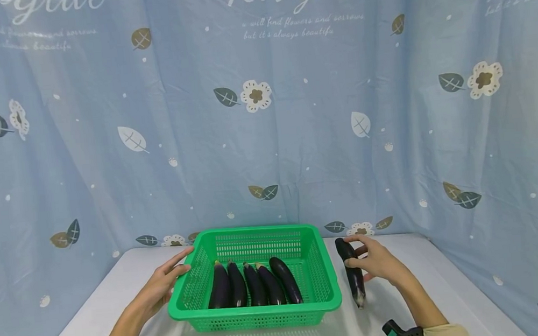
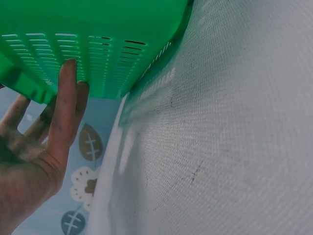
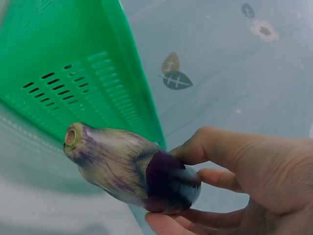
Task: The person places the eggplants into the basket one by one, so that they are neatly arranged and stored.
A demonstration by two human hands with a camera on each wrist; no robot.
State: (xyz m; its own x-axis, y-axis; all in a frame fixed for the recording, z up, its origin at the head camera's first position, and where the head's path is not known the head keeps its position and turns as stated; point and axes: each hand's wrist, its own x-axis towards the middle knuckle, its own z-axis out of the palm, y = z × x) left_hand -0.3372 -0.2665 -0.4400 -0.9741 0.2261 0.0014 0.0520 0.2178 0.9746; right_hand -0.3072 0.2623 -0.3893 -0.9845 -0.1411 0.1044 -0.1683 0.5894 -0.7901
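Note:
A green plastic basket (image 1: 258, 309) with slotted walls stands on the table, and several dark purple eggplants (image 1: 254, 284) lie side by side inside it. At the basket's left side is my left hand (image 1: 160, 282), its fairly straight fingers touching the rim and outer wall; the left wrist view shows this hand (image 2: 41, 152) from below. My right hand (image 1: 376, 259) grips another eggplant (image 1: 356, 278) beside the basket's right wall, thumb on one side and fingers on the other. In the right wrist view its pale, purple-streaked stem end (image 3: 110, 159) points toward the camera.
A white tabletop (image 1: 399, 312) lies under everything. Behind it hangs a blue curtain (image 1: 296, 149) printed with leaves and flowers. Dark wrist devices (image 1: 404, 333) are worn near both sleeves.

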